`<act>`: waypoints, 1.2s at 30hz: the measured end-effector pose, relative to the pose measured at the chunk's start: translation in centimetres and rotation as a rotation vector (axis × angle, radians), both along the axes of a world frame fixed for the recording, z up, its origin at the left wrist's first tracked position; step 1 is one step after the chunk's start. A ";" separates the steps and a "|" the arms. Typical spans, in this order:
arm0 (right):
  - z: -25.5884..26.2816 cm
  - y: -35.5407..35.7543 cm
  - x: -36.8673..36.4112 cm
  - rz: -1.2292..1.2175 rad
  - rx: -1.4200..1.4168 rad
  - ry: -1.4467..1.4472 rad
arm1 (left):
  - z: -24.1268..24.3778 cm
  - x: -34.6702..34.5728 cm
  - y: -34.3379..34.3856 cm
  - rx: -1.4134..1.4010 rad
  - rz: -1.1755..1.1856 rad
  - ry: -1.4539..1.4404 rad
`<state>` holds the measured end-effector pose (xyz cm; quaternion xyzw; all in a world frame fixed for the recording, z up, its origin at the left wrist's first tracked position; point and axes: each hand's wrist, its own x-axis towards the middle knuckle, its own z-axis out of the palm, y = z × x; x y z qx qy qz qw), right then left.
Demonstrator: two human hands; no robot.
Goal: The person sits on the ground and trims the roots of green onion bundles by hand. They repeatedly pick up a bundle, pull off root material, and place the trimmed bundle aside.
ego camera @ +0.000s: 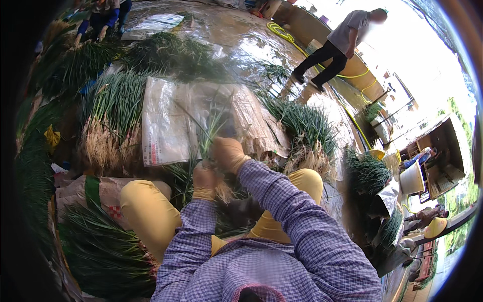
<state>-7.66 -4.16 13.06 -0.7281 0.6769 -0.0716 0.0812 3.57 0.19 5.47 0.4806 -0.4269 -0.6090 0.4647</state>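
Both my hands wear tan gloves and meet in front of my bent knees. My left hand [205, 178] grips a small bunch of spring onions [206, 141] low down, roots towards me and green leaves pointing away. Just above it, my right hand [229, 151] is curled in a fist against the same bunch; motion blur hides its fingertips. Pale roots [225, 191] hang out beside my left hand. Beyond my hands lies a whitish plastic sack [169, 124] bearing print. Loose green leaves [183, 177] lie under the hands.
Piles of spring onions lie left [117, 109], right [305, 124] and near my left knee [102, 249]. A person [349, 41] walks on the wet floor [241, 22] beside a yellow hose [281, 32]. Another person's hands [102, 34] touch onions at the far left. A white bucket [411, 179] stands right.
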 end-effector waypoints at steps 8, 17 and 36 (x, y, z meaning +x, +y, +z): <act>1.4 -6.9 -15.6 0.255 0.819 0.515 | -2.4 1.9 -4.4 0.270 0.437 0.472; -10.8 -9.7 -14.7 -0.158 0.392 -0.096 | -14.2 -3.6 -8.1 0.494 -0.096 0.080; -4.0 -15.1 -24.2 -0.813 -0.259 -1.376 | -24.0 5.2 -6.2 0.337 0.241 0.226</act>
